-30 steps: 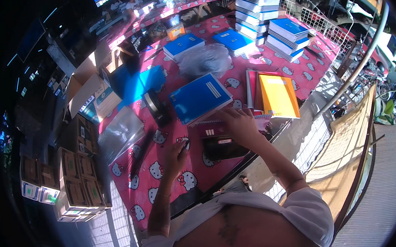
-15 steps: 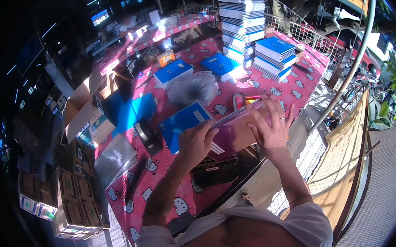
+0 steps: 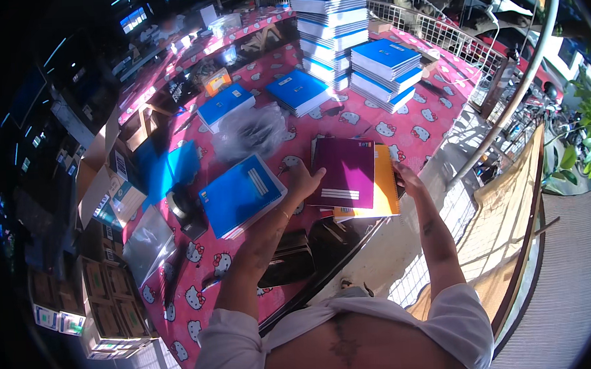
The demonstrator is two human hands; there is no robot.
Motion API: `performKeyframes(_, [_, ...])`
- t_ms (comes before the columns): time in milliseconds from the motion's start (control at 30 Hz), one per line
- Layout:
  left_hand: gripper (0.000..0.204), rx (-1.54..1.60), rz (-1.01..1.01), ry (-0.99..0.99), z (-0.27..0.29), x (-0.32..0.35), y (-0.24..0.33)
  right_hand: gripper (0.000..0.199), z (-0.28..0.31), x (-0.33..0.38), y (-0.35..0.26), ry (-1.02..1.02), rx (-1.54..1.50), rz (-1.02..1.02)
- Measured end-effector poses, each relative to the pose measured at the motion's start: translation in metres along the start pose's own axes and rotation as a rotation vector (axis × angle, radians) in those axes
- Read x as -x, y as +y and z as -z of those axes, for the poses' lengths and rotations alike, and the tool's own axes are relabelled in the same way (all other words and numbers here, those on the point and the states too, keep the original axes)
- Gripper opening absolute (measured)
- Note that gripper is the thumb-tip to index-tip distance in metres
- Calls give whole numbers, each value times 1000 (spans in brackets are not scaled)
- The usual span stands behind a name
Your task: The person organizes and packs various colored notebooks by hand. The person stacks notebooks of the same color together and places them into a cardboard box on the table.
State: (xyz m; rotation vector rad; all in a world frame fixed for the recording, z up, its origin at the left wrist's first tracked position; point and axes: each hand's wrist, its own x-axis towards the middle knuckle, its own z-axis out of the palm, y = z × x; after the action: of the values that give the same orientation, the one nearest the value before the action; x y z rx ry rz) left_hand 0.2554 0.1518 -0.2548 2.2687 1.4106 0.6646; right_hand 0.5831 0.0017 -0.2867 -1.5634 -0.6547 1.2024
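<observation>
1. A purple notebook (image 3: 343,172) is laid on top of a yellow notebook (image 3: 386,186), whose right and near edges are left uncovered, at the right near part of the pink patterned tabletop (image 3: 194,297).
2. The left hand (image 3: 302,183) is placed at the purple notebook's left edge, with the thumb set against it; since the other fingers are partly hidden, whether this grip is closed cannot be told.
3. The right hand (image 3: 407,178) is held at the yellow notebook's right edge; its fingertips are partly obscured, so the state of that grip cannot be told either.
4. Just left of the left hand, a blue notebook (image 3: 239,195) is set down at a slant, its front turned up.
5. Farther left, a dark rounded object (image 3: 185,214) and a clear plastic sheet (image 3: 148,242) are placed on the tabletop.
6. Beyond the blue notebook, crumpled clear plastic (image 3: 249,133) is seen.
7. At the far side, a tall stack of blue-covered books (image 3: 331,39) is built up, with a shorter stack (image 3: 385,76) stood just to its right.
8. Near the left hand's forearm, a black object (image 3: 289,261) is partly covered.
</observation>
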Motion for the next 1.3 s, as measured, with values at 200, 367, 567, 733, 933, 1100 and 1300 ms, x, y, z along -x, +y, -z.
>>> performKeyframes(200, [88,462,331,-330,-13,-21,-9,74,-36,-32,10,-45,55,180])
performKeyframes(367, [84,633,481,-485,-29,-24,31,86,4,-65,-17,-15,291,-290])
performKeyframes(567, [74,769,736,-534,3,-12,72,56,-20,-37,-27,-100,91,126])
performKeyframes(733, [67,1261,446,-649,7,-10,11,71,-42,45,-52,-138,-152,449])
performKeyframes(933, [84,1229,-3,-666,20,-9,60,80,-18,134,-28,-74,-243,624])
performKeyframes(1100, [88,1145,-178,-691,42,-2,71,109,8,138,15,-34,-210,628])
performKeyframes(1300, [88,1100,-38,-614,44,14,112,128,-5,118,17,390,-263,595])
